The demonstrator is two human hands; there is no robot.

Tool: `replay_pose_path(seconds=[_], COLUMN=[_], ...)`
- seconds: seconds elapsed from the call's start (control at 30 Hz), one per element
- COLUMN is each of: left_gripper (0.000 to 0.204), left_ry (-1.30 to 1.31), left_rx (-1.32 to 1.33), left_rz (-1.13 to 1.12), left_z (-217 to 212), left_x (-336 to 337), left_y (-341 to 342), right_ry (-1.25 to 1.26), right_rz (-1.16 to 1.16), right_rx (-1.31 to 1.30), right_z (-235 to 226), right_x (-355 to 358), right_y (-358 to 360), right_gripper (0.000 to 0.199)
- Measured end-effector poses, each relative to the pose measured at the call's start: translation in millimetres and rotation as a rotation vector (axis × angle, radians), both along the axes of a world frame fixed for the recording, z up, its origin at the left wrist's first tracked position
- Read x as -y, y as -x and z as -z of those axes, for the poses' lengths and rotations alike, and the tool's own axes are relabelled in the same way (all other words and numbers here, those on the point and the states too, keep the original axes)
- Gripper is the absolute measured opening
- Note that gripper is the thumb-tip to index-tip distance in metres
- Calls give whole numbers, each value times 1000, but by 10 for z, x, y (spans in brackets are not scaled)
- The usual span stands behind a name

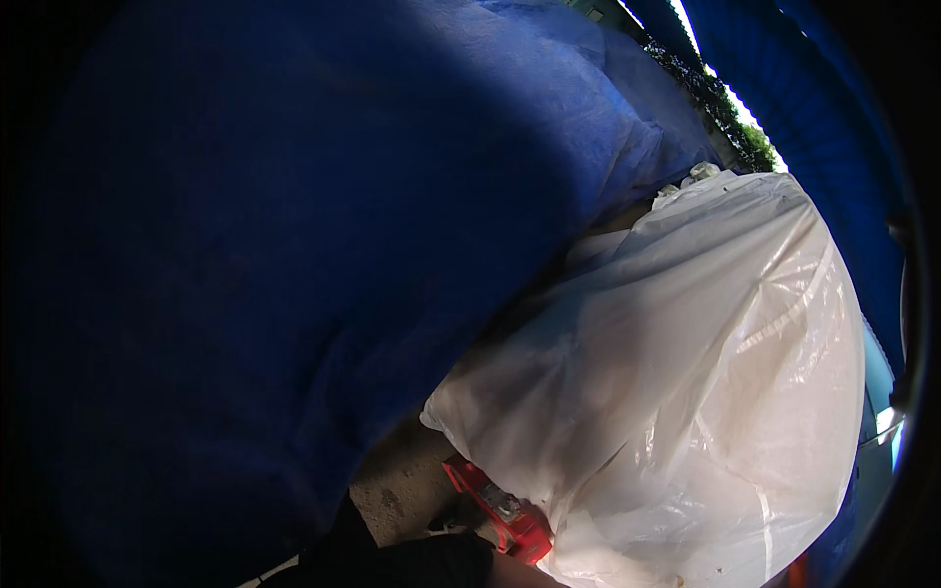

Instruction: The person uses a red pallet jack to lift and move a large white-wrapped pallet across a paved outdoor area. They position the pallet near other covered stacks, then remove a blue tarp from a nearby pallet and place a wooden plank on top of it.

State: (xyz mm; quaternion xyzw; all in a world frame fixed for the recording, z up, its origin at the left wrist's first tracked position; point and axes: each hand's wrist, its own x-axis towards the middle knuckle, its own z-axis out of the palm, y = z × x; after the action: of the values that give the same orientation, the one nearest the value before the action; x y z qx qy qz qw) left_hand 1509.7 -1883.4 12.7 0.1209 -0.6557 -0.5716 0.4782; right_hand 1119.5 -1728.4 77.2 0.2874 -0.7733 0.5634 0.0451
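Observation:
Neither my left hand nor my right hand shows in the head view. A large blue sheet or sack [470, 118] fills the left and upper part very close up, mostly in deep shadow. To its right bulges a big translucent white plastic bag [716, 392], creased and full, its contents only faint darker shapes. The bag's gathered top [704, 172] lies at the far end, beside the blue material. Whatever my hands touch is hidden.
A red object with a silvery patch [510, 514] stands under the white bag's near edge, on grey-brown ground [397, 485]. Black cloth [412, 561] and bare skin show at the lower edge. A dark blue ribbed roof or awning [814, 98] and greenery [750, 147] lie beyond.

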Motion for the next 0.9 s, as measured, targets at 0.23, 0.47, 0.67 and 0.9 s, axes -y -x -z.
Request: replay_pose_path(seconds=[0.23,0.47,0.67,0.9], left_gripper=[29,29,30,30], left_ry=[-11,-30,-54,-51], left_rx=[-72,-129,-94,-89], left_rz=[280,379,419,85], left_z=[249,265,139,59], left_x=[547,646,224,-220], left_y=[-99,-397,-233,223], right_ry=[-162,-366,-227,-1291], right_rz=[136,181,141,-447], right_rx=[244,519,418,-880], right_z=[-331,-668,-639,-897], right_x=[-159,-247,-382,3], right_y=[381,554,66,-168], right_gripper=[29,49,40,23])
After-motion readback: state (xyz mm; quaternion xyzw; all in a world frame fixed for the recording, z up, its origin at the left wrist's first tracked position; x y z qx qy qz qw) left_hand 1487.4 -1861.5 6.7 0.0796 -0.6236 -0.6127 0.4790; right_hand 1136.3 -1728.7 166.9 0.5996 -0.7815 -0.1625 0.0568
